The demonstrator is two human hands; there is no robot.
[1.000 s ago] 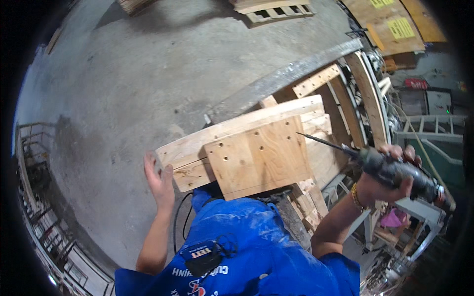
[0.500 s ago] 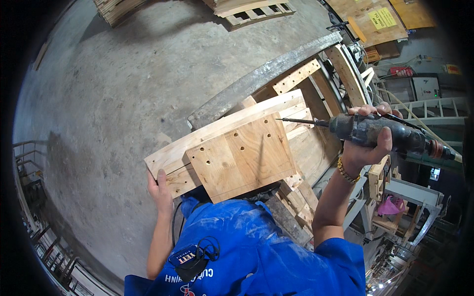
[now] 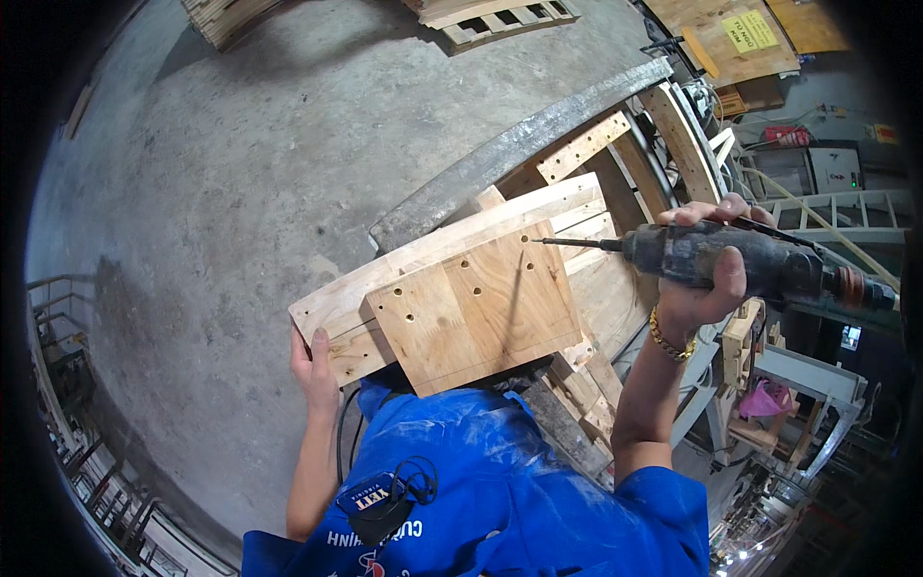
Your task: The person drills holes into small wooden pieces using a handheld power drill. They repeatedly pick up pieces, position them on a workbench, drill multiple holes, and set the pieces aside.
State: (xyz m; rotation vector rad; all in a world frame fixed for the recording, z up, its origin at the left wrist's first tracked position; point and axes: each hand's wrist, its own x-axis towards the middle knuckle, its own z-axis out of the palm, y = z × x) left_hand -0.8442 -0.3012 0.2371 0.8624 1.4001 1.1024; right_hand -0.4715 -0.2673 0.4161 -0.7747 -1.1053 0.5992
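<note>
My right hand (image 3: pixel 707 255) is wrapped round a dark, worn power screwdriver (image 3: pixel 764 262) with a long thin bit (image 3: pixel 582 243). The bit's tip is over the far right corner of a wooden panel (image 3: pixel 490 322), beside a drilled hole; I cannot tell whether it touches. Several holes run along the panel's far part. The panel lies on a longer pale plank assembly (image 3: pixel 338 303). At that assembly's left end, my left hand (image 3: pixel 315 365) grips the edge, thumb on top and the other fingers partly hidden.
A metal-edged bench frame (image 3: pixel 519 154) and drilled wooden strips (image 3: pixel 586 146) lie beyond the planks. More wood pieces (image 3: pixel 591 389) are by my right side. Stacked wood (image 3: pixel 495 24) stands at the far end of the concrete floor (image 3: pixel 260 144). A metal stand (image 3: pixel 808 375) is at right.
My right hand has brought the screwdriver slightly left, its bit tip now closer to the corner hole. My left hand keeps its grip on the planks.
</note>
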